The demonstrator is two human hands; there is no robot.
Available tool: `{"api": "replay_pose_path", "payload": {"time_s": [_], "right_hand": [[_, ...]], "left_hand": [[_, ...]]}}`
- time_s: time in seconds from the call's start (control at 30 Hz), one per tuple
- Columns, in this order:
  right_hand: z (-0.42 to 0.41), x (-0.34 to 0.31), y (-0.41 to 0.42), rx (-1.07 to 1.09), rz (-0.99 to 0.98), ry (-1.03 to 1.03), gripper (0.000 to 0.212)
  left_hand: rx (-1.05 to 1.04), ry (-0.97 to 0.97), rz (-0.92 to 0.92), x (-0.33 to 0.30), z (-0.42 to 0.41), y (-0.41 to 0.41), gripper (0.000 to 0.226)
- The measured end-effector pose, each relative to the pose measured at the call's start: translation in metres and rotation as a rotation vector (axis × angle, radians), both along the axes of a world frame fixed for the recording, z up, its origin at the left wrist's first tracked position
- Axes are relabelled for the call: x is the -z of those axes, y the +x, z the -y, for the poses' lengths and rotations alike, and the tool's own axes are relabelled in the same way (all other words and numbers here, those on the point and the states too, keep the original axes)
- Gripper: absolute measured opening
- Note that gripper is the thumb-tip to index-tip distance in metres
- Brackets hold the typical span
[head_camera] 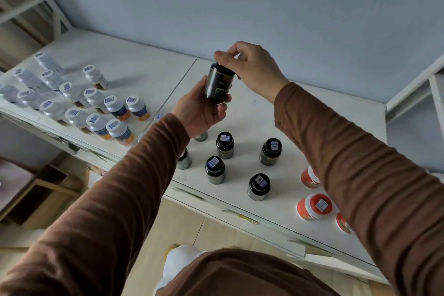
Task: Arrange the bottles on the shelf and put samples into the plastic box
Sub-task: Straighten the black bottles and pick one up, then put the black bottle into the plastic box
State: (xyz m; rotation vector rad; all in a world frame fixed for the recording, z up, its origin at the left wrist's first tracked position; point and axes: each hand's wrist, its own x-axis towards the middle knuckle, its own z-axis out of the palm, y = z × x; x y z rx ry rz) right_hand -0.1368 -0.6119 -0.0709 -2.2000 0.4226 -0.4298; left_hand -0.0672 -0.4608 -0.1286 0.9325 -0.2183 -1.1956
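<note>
A dark bottle [218, 84] with a black cap is held up above the white shelf [149, 74]. My left hand [199, 108] grips its base from below. My right hand [249, 67] pinches its cap from above. Below it, several more dark bottles stand upright on the shelf, among them one [225, 144] under my hands, one [270, 151] to the right and one [258, 186] near the front edge. Several white bottles [96, 101] with barcode stickers are grouped on the shelf's left part. No plastic box is in view.
Orange-red jars [313, 206] stand at the shelf's front right, partly hidden by my right sleeve. A white metal frame [36, 5] rises at far left and another [413, 94] at right. A blue-grey wall backs the shelf. Wooden furniture [43, 190] sits below left.
</note>
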Motion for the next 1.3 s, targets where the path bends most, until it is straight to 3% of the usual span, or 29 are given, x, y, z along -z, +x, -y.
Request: {"api": "replay_pose_path", "payload": {"time_s": [0.17, 0.3, 0.4, 0.53, 0.7, 0.87, 1.03, 1.3], "right_hand": [[0.006, 0.001, -0.010, -0.097, -0.053, -0.099, 0.040], [0.004, 0.003, -0.012, -0.149, -0.049, -0.061, 0.044], [-0.001, 0.005, -0.013, -0.161, -0.056, -0.031, 0.049], [-0.010, 0.010, -0.013, -0.120, -0.055, 0.059, 0.045], [-0.020, 0.014, -0.016, -0.126, -0.064, 0.056, 0.037], [-0.045, 0.006, -0.008, -0.189, -0.080, 0.002, 0.036], [-0.108, 0.000, 0.018, -0.338, -0.084, -0.072, 0.035], [-0.278, 0.013, 0.067, -0.631, -0.133, -0.112, 0.038]], "left_hand": [[-0.175, 0.063, 0.371, 0.000, -0.005, -0.005, 0.034], [-0.271, 0.274, 0.776, -0.002, -0.003, -0.016, 0.048], [-0.394, 0.384, 0.978, -0.001, -0.001, -0.024, 0.049], [-0.449, 0.403, 1.054, 0.009, -0.004, -0.024, 0.053], [-0.338, 0.425, 1.053, 0.011, -0.027, -0.019, 0.052], [-0.234, 0.678, 1.356, 0.002, -0.088, -0.004, 0.043], [-0.315, 0.874, 1.512, -0.007, -0.165, 0.003, 0.040], [-0.386, 1.213, 1.381, 0.008, -0.339, 0.008, 0.041]]}}
